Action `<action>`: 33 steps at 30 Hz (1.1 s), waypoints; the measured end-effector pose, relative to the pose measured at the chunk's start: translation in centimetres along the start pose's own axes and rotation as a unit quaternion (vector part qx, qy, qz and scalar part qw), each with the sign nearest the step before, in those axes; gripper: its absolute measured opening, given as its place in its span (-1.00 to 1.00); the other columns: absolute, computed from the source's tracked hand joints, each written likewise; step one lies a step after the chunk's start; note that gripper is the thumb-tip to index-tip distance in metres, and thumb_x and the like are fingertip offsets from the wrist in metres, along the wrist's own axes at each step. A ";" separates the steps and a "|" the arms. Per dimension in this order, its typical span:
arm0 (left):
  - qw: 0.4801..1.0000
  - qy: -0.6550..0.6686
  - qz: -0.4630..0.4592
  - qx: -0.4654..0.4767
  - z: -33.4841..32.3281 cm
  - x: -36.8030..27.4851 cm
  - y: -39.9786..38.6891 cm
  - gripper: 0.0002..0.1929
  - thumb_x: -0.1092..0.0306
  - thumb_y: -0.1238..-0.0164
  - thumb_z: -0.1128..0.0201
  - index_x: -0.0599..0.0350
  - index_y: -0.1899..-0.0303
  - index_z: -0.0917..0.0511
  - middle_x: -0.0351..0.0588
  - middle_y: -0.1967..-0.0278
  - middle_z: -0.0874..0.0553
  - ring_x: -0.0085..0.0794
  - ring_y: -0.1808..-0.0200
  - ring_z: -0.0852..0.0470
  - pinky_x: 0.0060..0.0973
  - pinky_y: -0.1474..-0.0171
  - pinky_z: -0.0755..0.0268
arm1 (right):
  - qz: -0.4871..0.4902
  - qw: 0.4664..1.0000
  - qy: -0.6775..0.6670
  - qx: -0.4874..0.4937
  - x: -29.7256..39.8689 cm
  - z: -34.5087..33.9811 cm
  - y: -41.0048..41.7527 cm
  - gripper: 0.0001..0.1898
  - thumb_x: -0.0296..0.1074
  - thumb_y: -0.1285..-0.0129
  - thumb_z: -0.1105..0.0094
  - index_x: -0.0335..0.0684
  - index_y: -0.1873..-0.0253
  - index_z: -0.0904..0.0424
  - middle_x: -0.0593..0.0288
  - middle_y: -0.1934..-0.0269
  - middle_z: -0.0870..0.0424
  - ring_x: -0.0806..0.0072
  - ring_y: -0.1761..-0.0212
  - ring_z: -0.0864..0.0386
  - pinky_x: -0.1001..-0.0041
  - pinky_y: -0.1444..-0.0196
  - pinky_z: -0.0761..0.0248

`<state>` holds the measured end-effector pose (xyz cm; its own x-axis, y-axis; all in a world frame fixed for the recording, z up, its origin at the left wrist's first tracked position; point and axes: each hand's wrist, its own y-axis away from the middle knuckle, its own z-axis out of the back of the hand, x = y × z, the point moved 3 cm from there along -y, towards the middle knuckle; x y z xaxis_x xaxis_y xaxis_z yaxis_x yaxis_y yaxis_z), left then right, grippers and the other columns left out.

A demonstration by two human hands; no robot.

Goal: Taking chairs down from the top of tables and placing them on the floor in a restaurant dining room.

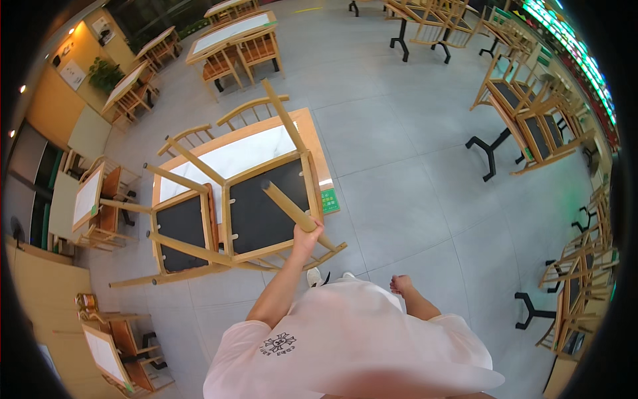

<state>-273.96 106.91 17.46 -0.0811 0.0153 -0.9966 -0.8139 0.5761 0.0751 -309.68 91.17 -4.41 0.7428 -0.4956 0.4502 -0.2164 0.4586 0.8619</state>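
Observation:
My left hand (306,238) is closed around the base of a leg of an upturned wooden chair (269,204). That chair lies seat-down on a marble-topped wooden table (249,144), its black underside facing up and its legs pointing upward. Beside it, to the left, a second upturned wooden chair (182,232) rests on the same table. Two chair backs (254,107) show at the table's far side. A green sign (329,200) with writing is at the table's right corner. My right hand (401,284) hangs beside my body with its fingers curled, and I see nothing in it.
Upturned chairs rest on a table (513,129) to the right and on others along that side. Farther off, a table (234,32) has chairs around it. More tables (89,194) with chairs line the left wall. Grey tiled floor (398,199) lies to the right of the near table.

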 end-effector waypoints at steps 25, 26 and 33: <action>0.954 0.274 0.104 0.054 -11.3 -13.5 12.4 -0.91 0.54 -0.01 -0.17 0.16 0.44 -0.43 -0.16 0.44 -0.52 -0.51 0.32 -0.48 -0.52 0.22 -0.32 | 0.085 0.809 -0.581 -0.024 8.1 4.7 3.7 -0.60 0.02 -0.24 0.27 -0.11 0.59 -0.11 0.25 0.72 -0.21 0.41 0.61 -0.22 0.42 0.48 -0.19; 0.955 0.276 0.099 0.047 -11.1 -13.6 12.9 -0.91 0.54 -0.01 -0.17 0.16 0.44 -0.43 -0.16 0.44 -0.52 -0.51 0.32 -0.48 -0.52 0.22 -0.32 | 0.074 0.810 -0.581 -0.019 8.4 4.8 4.3 -0.60 0.02 -0.24 0.27 -0.11 0.59 -0.11 0.25 0.72 -0.21 0.41 0.61 -0.22 0.42 0.48 -0.19; 0.928 0.356 0.051 0.093 -10.7 -14.1 18.6 -0.87 0.63 -0.03 -0.07 0.16 0.38 -0.41 -0.11 0.35 -0.51 -0.43 0.19 -0.45 -0.44 0.01 -0.27 | 0.172 0.810 -0.555 -0.071 9.1 10.4 9.5 -0.62 -0.01 -0.23 0.25 -0.12 0.59 -0.14 0.30 0.71 -0.23 0.48 0.67 -0.20 0.48 0.55 -0.17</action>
<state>-294.10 108.71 33.30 -0.5663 -0.4279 -0.7044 -0.6724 0.7342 0.0946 -311.57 83.39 10.30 -0.3919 -0.6420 0.6590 -0.1559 0.7523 0.6402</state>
